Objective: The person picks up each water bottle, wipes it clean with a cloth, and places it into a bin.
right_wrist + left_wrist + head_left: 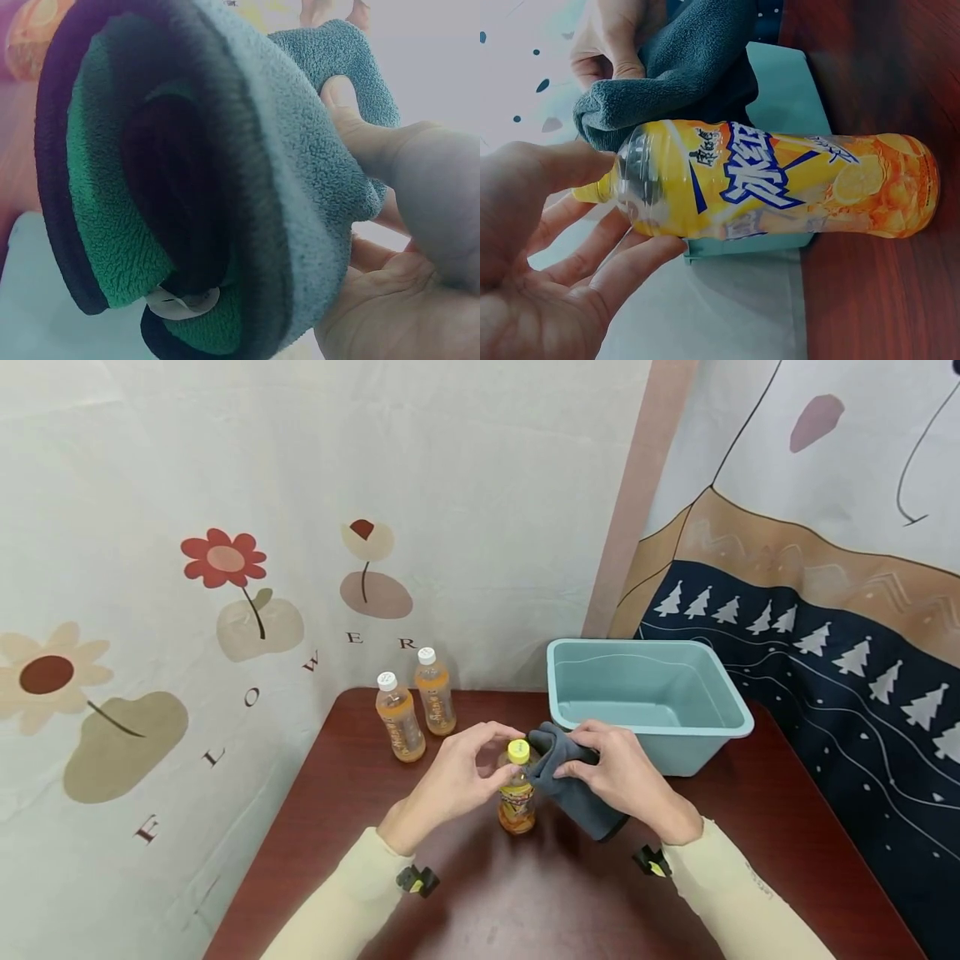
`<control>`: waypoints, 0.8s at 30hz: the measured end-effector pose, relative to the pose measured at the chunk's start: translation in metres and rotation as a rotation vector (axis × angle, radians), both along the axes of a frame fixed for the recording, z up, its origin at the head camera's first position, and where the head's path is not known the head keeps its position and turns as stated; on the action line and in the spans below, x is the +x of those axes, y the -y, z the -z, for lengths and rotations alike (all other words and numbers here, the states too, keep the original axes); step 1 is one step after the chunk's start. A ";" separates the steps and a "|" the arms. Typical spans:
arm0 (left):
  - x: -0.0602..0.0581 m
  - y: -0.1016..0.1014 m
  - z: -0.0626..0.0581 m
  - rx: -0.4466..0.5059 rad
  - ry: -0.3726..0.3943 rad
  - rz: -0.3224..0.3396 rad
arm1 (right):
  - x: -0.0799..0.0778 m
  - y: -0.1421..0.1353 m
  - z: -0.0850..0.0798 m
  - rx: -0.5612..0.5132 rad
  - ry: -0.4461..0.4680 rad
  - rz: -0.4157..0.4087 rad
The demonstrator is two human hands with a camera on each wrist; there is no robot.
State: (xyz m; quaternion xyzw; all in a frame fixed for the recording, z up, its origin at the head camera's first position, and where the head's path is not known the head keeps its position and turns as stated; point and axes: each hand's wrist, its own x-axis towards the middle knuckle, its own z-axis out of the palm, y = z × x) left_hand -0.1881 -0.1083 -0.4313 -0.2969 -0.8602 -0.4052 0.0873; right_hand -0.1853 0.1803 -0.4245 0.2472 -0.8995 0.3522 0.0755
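Observation:
A drink bottle (742, 180) with a yellow cap and a yellow-orange lemon label stands upright on the table. My left hand (471, 768) holds it near the neck, thumb on the near side and fingers curved behind. Just to the right, my right hand (626, 772) pinches a folded dark grey-green cloth (577, 793) between thumb and fingers. One bunched end of this towel-like cloth comes right up to the bottle's cap and shoulder, while the rest hangs down. In the right wrist view, the thumb (345, 112) presses into the cloth, whose looped folds have dark edging and a white tag (184, 302).
Two bottles with white caps and orange liquid, one in front (401, 722) and one behind (437, 693), stand at the back left. A light blue plastic bin (675, 743) occupies the table's back right. Printed fabric (487, 527) hangs behind the dark red table (337, 793).

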 end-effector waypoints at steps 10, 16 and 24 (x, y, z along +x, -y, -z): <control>0.005 -0.017 0.002 0.067 0.027 -0.133 | 0.004 -0.017 0.002 -0.015 0.007 0.028; 0.005 -0.019 0.003 0.106 0.073 -0.149 | 0.006 -0.021 0.006 -0.016 0.000 0.041; 0.000 -0.012 0.002 0.115 0.084 -0.062 | 0.007 -0.023 0.010 -0.034 -0.003 0.037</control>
